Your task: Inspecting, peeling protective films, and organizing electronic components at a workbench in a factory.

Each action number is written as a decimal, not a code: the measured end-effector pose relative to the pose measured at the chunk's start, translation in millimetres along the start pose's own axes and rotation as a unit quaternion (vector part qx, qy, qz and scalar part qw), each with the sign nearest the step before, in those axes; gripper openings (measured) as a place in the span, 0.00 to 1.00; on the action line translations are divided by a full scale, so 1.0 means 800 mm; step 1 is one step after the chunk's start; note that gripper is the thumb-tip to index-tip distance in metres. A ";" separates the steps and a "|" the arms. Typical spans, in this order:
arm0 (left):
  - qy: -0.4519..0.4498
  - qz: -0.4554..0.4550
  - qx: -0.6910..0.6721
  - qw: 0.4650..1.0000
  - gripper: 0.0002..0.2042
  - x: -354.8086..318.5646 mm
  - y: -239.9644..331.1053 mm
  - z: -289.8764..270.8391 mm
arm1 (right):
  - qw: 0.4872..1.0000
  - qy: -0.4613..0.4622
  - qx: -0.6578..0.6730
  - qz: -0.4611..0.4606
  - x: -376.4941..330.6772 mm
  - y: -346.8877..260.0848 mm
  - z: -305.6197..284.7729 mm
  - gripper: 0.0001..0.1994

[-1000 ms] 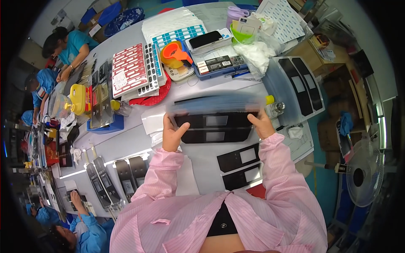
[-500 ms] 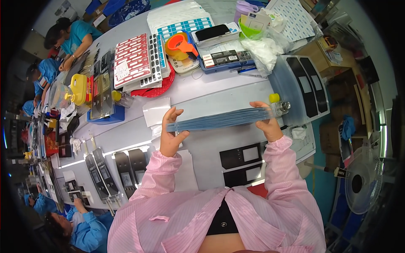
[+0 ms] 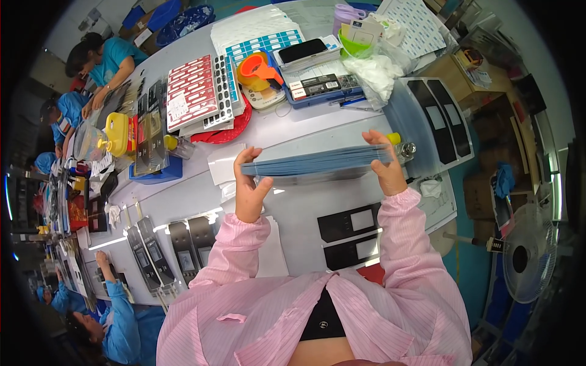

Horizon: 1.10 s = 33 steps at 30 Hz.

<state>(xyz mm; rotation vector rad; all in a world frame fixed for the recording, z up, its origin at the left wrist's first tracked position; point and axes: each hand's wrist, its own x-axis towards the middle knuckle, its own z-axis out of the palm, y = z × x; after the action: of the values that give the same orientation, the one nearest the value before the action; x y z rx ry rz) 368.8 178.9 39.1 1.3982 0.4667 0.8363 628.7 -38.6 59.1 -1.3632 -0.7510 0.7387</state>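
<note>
Held up edge-on over the table [image 3: 293, 238] is a stack of thin, bluish clear plastic sheets [image 3: 314, 162]. My left hand [image 3: 250, 190] grips its left end, thumb below and fingers at the top. At the opposite end my right hand [image 3: 389, 169] closes round the sheets the same way. Under the stack, nearer to me, lie two black panels with pale windows [image 3: 349, 223]. Just beyond my right hand stands a small glass bottle [image 3: 405, 150], beside a larger pile of clear sheets [image 3: 400, 110] carrying black panels.
Red printed sheets [image 3: 192, 91], an orange tape dispenser [image 3: 261, 70] and a blue tray [image 3: 323, 97] with a phone occupy the far side. More black panels [image 3: 190, 244] lie left. A fan [image 3: 522, 259] stands right. Co-workers [image 3: 116, 64] sit along the left.
The stack has tilted, its right end rising slightly and more of its underside showing. Both hands have shifted a little with it. At lower left a co-worker's arm has reached forward.
</note>
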 end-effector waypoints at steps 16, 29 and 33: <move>0.113 -0.184 0.215 0.953 0.26 -0.016 -0.054 -0.022 | 0.898 0.017 -0.435 0.063 -0.016 0.011 0.030 0.22; 0.052 -0.257 0.036 0.964 0.28 -0.401 0.123 -0.025 | 0.974 0.015 0.011 0.227 -0.357 0.005 0.030 0.18; 0.087 -0.195 0.126 0.969 0.32 -0.506 0.132 -0.036 | 0.941 0.007 0.050 0.334 -0.455 -0.097 0.135 0.38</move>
<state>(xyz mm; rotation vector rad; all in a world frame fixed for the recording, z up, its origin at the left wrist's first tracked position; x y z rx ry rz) 63.0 -107.6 62.6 1.4048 0.9779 0.5909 334.7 -281.3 128.5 -1.5359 -0.2149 1.2766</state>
